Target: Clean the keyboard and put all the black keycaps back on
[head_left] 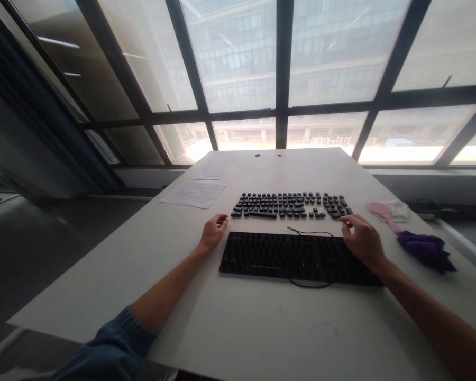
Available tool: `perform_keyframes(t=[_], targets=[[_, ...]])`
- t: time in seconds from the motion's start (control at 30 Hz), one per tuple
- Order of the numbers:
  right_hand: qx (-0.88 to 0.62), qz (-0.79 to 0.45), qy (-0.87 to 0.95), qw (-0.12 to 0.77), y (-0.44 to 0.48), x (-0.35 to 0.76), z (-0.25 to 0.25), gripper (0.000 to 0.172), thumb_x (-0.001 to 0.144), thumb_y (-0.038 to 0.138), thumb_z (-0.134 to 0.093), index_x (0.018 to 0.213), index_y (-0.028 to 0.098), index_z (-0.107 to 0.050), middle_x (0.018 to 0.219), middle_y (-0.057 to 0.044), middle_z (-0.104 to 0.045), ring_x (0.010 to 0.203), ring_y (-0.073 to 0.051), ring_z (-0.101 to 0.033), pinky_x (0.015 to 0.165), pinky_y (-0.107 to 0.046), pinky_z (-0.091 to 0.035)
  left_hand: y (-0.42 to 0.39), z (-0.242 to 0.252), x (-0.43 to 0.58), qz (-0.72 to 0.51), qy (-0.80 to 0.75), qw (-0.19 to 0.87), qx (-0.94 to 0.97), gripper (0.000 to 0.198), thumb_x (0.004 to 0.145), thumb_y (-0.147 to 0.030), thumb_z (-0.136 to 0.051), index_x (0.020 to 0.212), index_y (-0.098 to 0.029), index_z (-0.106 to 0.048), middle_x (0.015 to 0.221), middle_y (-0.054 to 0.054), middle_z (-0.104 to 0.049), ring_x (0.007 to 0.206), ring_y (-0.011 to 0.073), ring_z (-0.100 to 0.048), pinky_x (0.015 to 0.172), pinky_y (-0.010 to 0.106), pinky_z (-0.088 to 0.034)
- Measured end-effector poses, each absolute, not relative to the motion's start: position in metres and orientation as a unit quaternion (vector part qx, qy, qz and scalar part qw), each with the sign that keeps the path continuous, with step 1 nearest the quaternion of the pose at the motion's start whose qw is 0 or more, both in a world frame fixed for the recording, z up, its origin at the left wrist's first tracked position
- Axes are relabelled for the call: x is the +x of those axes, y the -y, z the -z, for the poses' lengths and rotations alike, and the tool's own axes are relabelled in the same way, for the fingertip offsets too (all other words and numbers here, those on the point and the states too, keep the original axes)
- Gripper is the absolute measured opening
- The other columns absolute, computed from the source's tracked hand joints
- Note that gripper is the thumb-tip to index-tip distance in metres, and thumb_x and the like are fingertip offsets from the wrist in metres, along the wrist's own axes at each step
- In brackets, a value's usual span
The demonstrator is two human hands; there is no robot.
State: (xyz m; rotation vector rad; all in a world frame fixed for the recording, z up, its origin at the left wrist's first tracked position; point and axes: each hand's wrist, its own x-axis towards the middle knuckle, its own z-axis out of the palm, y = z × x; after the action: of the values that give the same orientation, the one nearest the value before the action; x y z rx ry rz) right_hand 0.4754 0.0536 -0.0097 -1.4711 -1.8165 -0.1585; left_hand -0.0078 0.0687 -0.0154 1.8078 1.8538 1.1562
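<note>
Loose black keycaps [275, 203] lie on the white table in the layout of a keyboard. Nearer to me is a black keyboard base [285, 256] with its key places bare and a thin black cable [307, 232] along its far edge. My right hand [363, 238] reaches over the base's right end, its fingertips pinched at a keycap on the lower right corner of the layout. Beside the left end of the keycaps, my left hand [214, 232] rests with curled fingers; whatever is between them, if anything, is hidden.
Printed papers [194, 193] lie at the left of the table [190, 301]. On the right are a pink brush [383, 212], a crumpled white tissue [399, 210] and a purple cloth [424, 250]. Large windows [238, 58] stand behind the table.
</note>
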Motion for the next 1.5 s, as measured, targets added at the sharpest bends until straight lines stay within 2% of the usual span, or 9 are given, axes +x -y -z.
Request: perform_keyframes(t=[0.3, 0.47, 0.7, 0.77, 0.9, 1.13, 1.23, 1.4, 1.5], targets=[[-0.563, 0.05, 0.727, 0.39, -0.043, 0.474, 0.018, 0.023, 0.086, 0.02, -0.048, 0.093, 0.02, -0.07, 0.096, -0.009, -0.073, 0.088, -0.026, -0.068, 0.08, -0.037, -0.052, -0.063, 0.011, -0.009, -0.385, -0.652, 0.144, 0.637, 0.037, 0.087, -0.044, -0.057, 0.104, -0.015, -0.072, 0.101, 0.01, -0.076, 0.085, 0.0219, -0.07, 0.077, 0.031, -0.057], [-0.545, 0.053, 0.741, 0.388, -0.042, 0.469, 0.022, 0.022, 0.087, 0.019, -0.049, 0.094, 0.02, -0.07, 0.095, -0.009, -0.073, 0.088, -0.026, -0.068, 0.081, -0.038, -0.053, -0.074, 0.011, -0.013, -0.371, -0.662, 0.135, 0.637, 0.039, 0.086, -0.04, -0.062, 0.113, -0.015, -0.073, 0.111, 0.011, -0.075, 0.083, 0.021, -0.07, 0.08, 0.032, -0.056], [-0.499, 0.072, 0.767, 0.396, -0.031, 0.456, 0.012, 0.021, 0.091, 0.018, -0.049, 0.096, 0.02, -0.069, 0.099, -0.009, -0.072, 0.092, -0.026, -0.067, 0.084, -0.039, -0.053, -0.101, 0.013, -0.009, -0.345, -0.663, 0.114, 0.655, 0.032, 0.08, -0.036, -0.072, 0.109, -0.024, -0.079, 0.118, 0.007, -0.074, 0.072, 0.017, -0.064, 0.076, 0.03, -0.053], [-0.485, 0.076, 0.773, 0.401, -0.028, 0.45, 0.007, 0.021, 0.091, 0.017, -0.049, 0.097, 0.02, -0.069, 0.098, -0.009, -0.071, 0.092, -0.026, -0.067, 0.085, -0.039, -0.053, -0.103, 0.016, -0.007, -0.345, -0.665, 0.112, 0.653, 0.03, 0.08, -0.036, -0.072, 0.107, -0.024, -0.08, 0.11, 0.006, -0.076, 0.071, 0.0165, -0.064, 0.074, 0.029, -0.052], [-0.456, 0.05, 0.798, 0.392, -0.022, 0.433, 0.002, 0.021, 0.091, 0.014, -0.05, 0.098, 0.02, -0.068, 0.098, -0.009, -0.07, 0.092, -0.025, -0.066, 0.084, -0.037, -0.053, -0.104, 0.02, -0.008, -0.352, -0.674, 0.118, 0.639, 0.027, 0.081, -0.037, -0.072, 0.102, -0.022, -0.081, 0.079, 0.005, -0.076, 0.066, 0.0173, -0.064, 0.068, 0.027, -0.049], [-0.415, -0.008, 0.828, 0.376, -0.009, 0.408, -0.004, 0.022, 0.092, 0.012, -0.048, 0.099, 0.018, -0.068, 0.1, -0.009, -0.068, 0.094, -0.024, -0.063, 0.086, -0.036, -0.051, -0.1, 0.022, -0.011, -0.365, -0.679, 0.118, 0.626, 0.023, 0.078, -0.032, -0.074, 0.098, -0.022, -0.082, 0.075, 0.004, -0.075, 0.069, 0.0173, -0.066, 0.068, 0.026, -0.05], [-0.422, -0.042, 0.842, 0.334, -0.013, 0.38, -0.017, 0.026, 0.094, 0.015, -0.047, 0.104, 0.018, -0.07, 0.099, -0.009, -0.069, 0.095, -0.023, -0.063, 0.086, -0.034, -0.049, -0.1, 0.022, -0.01, -0.363, -0.679, 0.117, 0.628, 0.022, 0.078, -0.031, -0.075, 0.097, -0.023, -0.082, 0.077, 0.003, -0.075, 0.068, 0.0168, -0.066, 0.07, 0.026, -0.05], [-0.422, -0.087, 0.887, 0.166, -0.046, 0.296, -0.039, 0.038, 0.092, 0.016, -0.045, 0.119, 0.022, -0.071, 0.103, -0.009, -0.071, 0.095, -0.022, -0.067, 0.08, -0.03, -0.047, -0.099, 0.022, -0.011, -0.362, -0.67, 0.114, 0.638, 0.02, 0.078, -0.029, -0.075, 0.096, -0.023, -0.081, 0.083, 0.003, -0.076, 0.07, 0.0163, -0.066, 0.073, 0.026, -0.051], [-0.431, -0.1, 0.892, 0.086, -0.074, 0.25, -0.041, 0.043, 0.092, 0.016, -0.042, 0.122, 0.025, -0.071, 0.114, -0.01, -0.072, 0.104, -0.024, -0.068, 0.083, -0.03, -0.046, -0.098, 0.022, -0.012, -0.362, -0.662, 0.114, 0.646, 0.02, 0.079, -0.029, -0.074, 0.096, -0.024, -0.081, 0.086, 0.003, -0.076, 0.07, 0.0158, -0.065, 0.073, 0.026, -0.051]])
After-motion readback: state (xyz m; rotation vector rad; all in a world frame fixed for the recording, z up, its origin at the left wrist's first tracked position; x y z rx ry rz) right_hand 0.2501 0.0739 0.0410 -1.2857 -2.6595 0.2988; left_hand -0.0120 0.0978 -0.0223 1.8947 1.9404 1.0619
